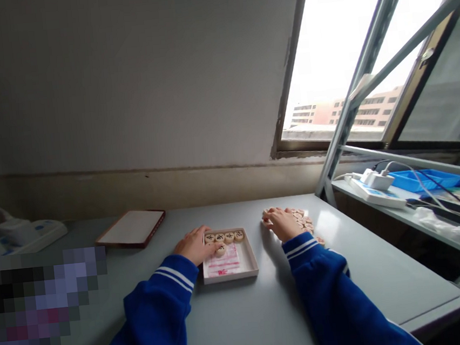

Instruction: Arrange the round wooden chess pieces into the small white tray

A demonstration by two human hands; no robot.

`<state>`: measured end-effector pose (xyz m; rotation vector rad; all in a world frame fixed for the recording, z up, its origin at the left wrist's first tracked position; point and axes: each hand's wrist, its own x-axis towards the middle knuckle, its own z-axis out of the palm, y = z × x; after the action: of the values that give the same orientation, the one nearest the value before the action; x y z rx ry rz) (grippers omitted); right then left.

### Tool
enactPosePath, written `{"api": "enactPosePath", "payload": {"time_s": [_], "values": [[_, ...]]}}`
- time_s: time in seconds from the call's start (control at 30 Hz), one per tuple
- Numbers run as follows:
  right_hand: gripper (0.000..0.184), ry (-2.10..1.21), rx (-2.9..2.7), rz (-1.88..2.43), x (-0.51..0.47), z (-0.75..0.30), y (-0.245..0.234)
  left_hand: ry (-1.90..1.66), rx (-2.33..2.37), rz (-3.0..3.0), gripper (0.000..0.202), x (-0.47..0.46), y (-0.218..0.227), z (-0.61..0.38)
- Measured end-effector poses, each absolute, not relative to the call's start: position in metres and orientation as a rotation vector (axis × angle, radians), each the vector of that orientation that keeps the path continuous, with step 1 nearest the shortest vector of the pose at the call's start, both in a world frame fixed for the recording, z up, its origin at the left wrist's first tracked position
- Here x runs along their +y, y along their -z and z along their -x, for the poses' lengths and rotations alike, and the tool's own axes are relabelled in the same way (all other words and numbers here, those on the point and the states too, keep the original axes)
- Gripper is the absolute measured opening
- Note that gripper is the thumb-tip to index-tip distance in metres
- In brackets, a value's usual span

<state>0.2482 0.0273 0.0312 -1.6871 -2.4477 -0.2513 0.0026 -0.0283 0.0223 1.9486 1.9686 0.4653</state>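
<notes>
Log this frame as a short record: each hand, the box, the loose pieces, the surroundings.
Left hand: at the box's left side, thumb over the front piece
Right hand: at the loose pieces, grip unclear
Box: open; four xiangqi pieces along the far side, one in front
Loose pieces: clustered on the table, right of the box
Surroundings: window, metal shelf

Grey table: box, discs, apparent lid

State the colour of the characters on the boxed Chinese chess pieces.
Black, on pale Chinese chess pieces; the head view shows it best.
</notes>
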Motion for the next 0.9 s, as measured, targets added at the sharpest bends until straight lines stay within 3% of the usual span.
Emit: {"api": "enactPosePath", "payload": {"time_s": [0.13, 0.3, 0.53, 0.73, 0.9], "values": [[0.011, 0.073, -2.383, 1.614, 0.022, -0.244, -0.040, -0.481, 1.977, -1.963, 0.045, -0.030, -0.022, -0.004], [0.019, -0.325, -2.445, 1.030, 0.006, -0.213, -0.044, -0.546, 1.953, -1.975, 0.044, -0.026, -0.017, 0.000], [0.019, -0.205, -2.588, 1.013, -0.011, -0.187, -0.027, -0.614, 1.867, -1.893, 0.045, -0.021, -0.012, 0.007], [0.017, 0.147, -2.585, 1.142, -0.012, -0.188, -0.025, -0.608, 1.887, -1.887, 0.044, -0.023, -0.013, 0.005], [0.018, 0.135, -2.528, 1.240, 0.003, -0.208, -0.036, -0.578, 1.904, -1.919, 0.043, -0.023, -0.014, 0.006]]}}
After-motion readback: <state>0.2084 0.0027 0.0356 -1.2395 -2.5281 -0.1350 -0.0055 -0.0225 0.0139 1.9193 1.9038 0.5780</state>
